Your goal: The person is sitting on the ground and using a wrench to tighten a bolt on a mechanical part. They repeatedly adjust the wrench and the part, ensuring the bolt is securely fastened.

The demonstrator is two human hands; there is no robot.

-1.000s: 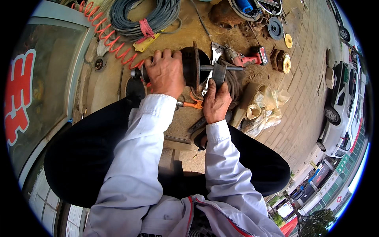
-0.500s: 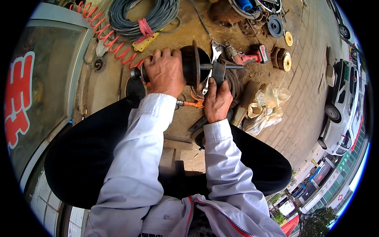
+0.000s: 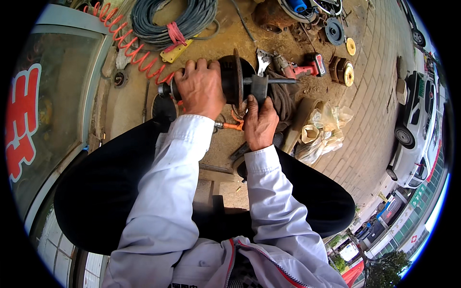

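Observation:
My left hand [image 3: 199,89] is closed around a dark metal cylinder [image 3: 228,69] with a rusty round flange [image 3: 237,79] at its right and a silver end at its left. A metal rod [image 3: 288,81] sticks out to the right of the flange. My right hand [image 3: 259,120] is closed on a dark rectangular block [image 3: 259,87] at the rod, just right of the flange. A silver wrench [image 3: 263,60], a red cordless power tool [image 3: 302,70], a brown cloth [image 3: 283,101] and an orange tool [image 3: 233,126] lie around the held parts.
A coiled cable [image 3: 141,21], red coiled hose [image 3: 122,33], yellow power strip [image 3: 174,54], grey disc [image 3: 333,32], yellow spool [image 3: 342,71] and plastic bag [image 3: 319,134] lie around. A glass door [image 3: 53,110] is left; parked cars [image 3: 418,129] stand on paving at right.
My right hand and the block have shifted left along the rod, closer to the flange, over the last second. My left hand has barely moved.

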